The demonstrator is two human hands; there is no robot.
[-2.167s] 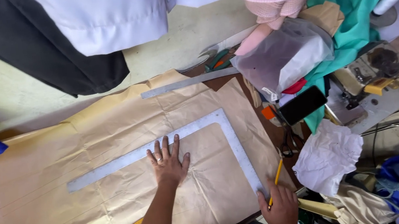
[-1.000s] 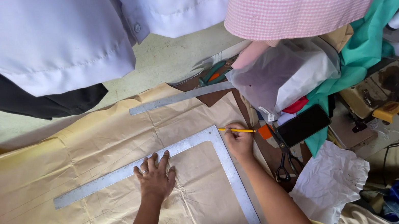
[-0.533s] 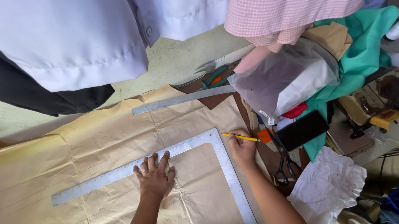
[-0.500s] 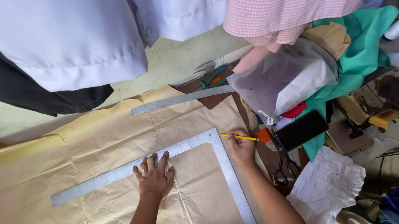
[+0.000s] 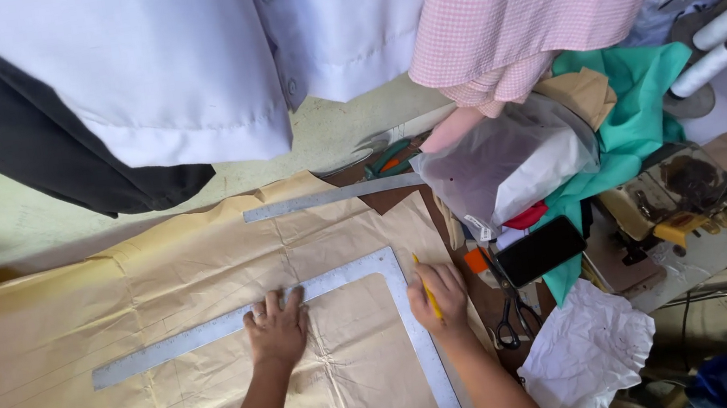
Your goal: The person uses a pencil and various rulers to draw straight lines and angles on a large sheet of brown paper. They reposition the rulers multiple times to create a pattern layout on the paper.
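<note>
A grey metal L-square lies flat on creased tan paper. The left hand presses it, fingers spread; the right hand grips a yellow pencil beside its corner.

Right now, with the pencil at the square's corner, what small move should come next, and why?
Probably draw the yellow pencil along the short arm of the metal L-square. The left hand presses the square flat on the brown paper, and the right hand holds the pencil against its outer edge.

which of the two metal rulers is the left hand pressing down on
The L-shaped ruler on the brown paper: the left hand lies flat on its long arm. The straight ruler farther back lies untouched.
</note>
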